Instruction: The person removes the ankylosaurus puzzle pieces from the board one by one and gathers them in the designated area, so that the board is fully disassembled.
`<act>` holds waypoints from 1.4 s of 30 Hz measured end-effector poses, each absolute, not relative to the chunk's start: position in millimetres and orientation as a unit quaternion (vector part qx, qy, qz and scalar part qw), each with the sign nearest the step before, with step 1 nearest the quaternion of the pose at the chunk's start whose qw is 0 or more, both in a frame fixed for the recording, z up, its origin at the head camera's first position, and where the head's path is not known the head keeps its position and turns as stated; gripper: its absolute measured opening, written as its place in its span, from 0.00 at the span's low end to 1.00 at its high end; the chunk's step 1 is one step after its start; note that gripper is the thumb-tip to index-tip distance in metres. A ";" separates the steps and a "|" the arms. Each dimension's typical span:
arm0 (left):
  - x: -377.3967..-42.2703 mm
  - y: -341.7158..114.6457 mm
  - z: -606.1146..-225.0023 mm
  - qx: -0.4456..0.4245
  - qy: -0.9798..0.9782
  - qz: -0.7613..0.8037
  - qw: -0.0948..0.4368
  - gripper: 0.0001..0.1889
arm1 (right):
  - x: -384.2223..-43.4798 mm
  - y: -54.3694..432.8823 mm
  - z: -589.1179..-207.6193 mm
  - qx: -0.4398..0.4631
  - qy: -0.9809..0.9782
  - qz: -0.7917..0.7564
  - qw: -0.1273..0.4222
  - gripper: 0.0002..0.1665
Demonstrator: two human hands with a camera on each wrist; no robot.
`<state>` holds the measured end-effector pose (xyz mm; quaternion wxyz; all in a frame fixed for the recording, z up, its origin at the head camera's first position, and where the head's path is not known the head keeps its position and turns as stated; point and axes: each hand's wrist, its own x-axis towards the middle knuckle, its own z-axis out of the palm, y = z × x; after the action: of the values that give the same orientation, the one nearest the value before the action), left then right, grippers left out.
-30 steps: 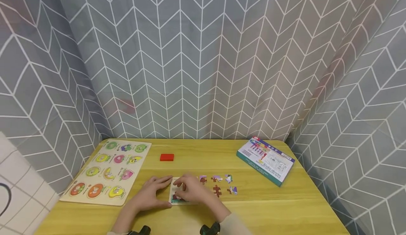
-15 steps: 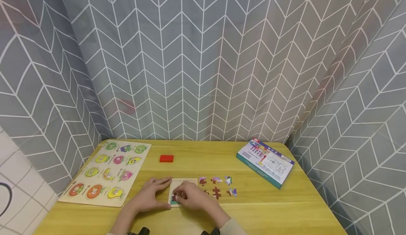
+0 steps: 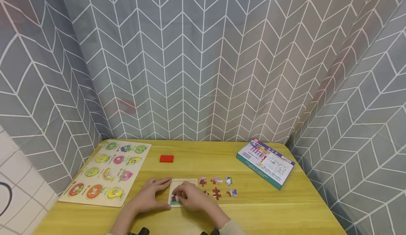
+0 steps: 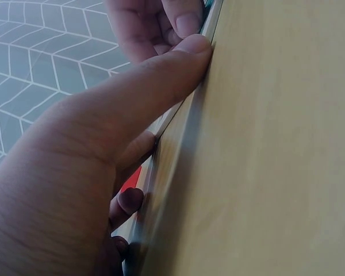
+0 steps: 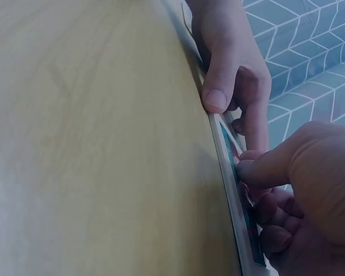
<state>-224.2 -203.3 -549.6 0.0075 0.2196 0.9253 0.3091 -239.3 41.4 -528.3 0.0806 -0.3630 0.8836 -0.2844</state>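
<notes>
A small square wooden puzzle tray [image 3: 185, 180] lies on the table, with teal and dark brown picture pieces [image 3: 174, 202] along its near left part. My left hand [image 3: 148, 194] rests against the tray's left side, fairly straight index finger at the far corner and thumb at the near one. Over the tray, my right hand [image 3: 194, 197] pinches a small puzzle piece against the picture; the fingers hide most of it. In the right wrist view, the right thumb and fingertips touch the picture inside the tray's pale rim [image 5: 225, 167].
Several loose jigsaw pieces [image 3: 217, 192] lie right of the tray, some partly behind the right hand. A fruit puzzle board [image 3: 106, 173] lies at left, a red block [image 3: 166, 158] sits farther back, and a flat box [image 3: 265, 162] lies at back right. Curtains surround the wooden table [image 3: 269, 214].
My right hand has come down slightly toward the near part of the tray, fingertips drawn closer together, uncovering the far part. The left hand has stayed at the tray's left side.
</notes>
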 end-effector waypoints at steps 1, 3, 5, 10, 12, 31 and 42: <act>-224.3 -203.2 -549.5 0.220 0.925 0.309 0.007 0.51 | -239.4 41.4 -528.1 -0.361 0.884 -0.287 0.082 0.13; -224.6 -203.1 -549.2 0.220 0.925 0.309 0.006 0.51 | -240.0 41.3 -528.0 -0.355 0.884 -0.292 0.086 0.13; -224.8 -203.1 -549.2 0.220 0.926 0.307 0.003 0.51 | -240.9 41.7 -528.9 -0.351 0.883 -0.297 0.090 0.12; -224.5 -203.5 -549.7 0.222 0.926 0.305 0.000 0.51 | -241.8 42.4 -532.2 -0.345 0.882 -0.307 0.093 0.11; -224.4 -203.4 -550.0 0.222 0.926 0.306 0.001 0.51 | -241.3 42.3 -532.7 -0.344 0.881 -0.310 0.092 0.11; -223.1 -202.7 -550.2 0.220 0.925 0.310 -0.001 0.51 | -242.8 44.4 -536.6 -0.347 0.855 -0.369 0.114 0.17; -223.9 -202.9 -551.5 0.224 0.925 0.306 -0.004 0.51 | -246.0 43.9 -531.6 -0.356 0.856 -0.353 0.124 0.17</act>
<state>-223.9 -202.9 -551.5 -0.0039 0.2239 0.9252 0.3064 -246.0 43.9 -531.6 0.1244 -0.3557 0.8564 -0.3529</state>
